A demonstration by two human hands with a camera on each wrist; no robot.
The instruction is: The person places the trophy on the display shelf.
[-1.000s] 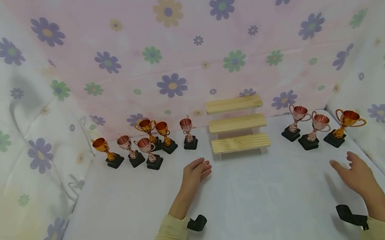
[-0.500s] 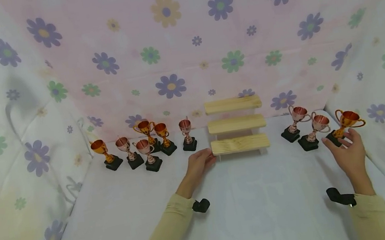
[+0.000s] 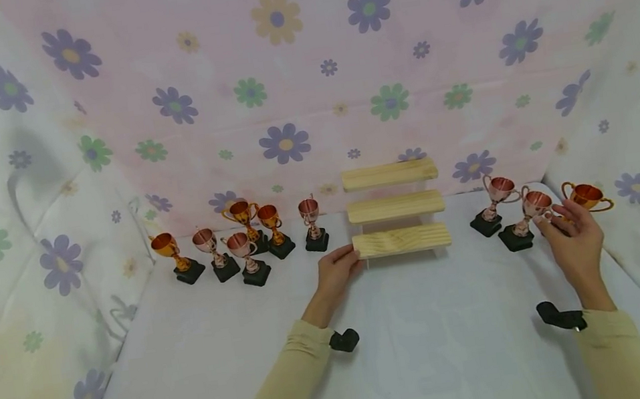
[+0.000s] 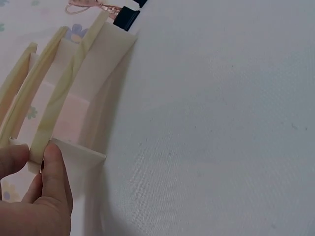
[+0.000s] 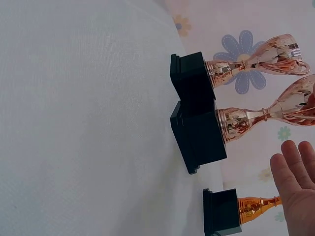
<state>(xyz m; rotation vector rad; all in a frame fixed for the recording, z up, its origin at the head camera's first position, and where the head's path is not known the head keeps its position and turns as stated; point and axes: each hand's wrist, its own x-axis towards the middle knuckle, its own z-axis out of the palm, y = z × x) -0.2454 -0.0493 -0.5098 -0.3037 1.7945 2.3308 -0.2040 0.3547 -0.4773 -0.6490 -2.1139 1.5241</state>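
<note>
At the left end of the lowest board of a three-step wooden stand, my left hand pinches the board between thumb and fingers. My right hand is at the right trophies, its thumb near the cup and handle of the front rose-gold trophy. In the right wrist view its fingers are extended between that trophy and a gold trophy; whether the thumb touches the cup cannot be told. A second rose-gold trophy stands just behind. The gold trophy's base is hidden by my hand in the head view.
Left of the stand are several gold and rose-gold trophies on black bases, including a lone rose-gold one nearest it. A white cloth covers the table. Flowered fabric rises at the back and both sides.
My left hand has moved forward and right onto the lowest board's end and grips it. My right hand has moved forward to the gold trophy, then slightly left toward the rose-gold one.
</note>
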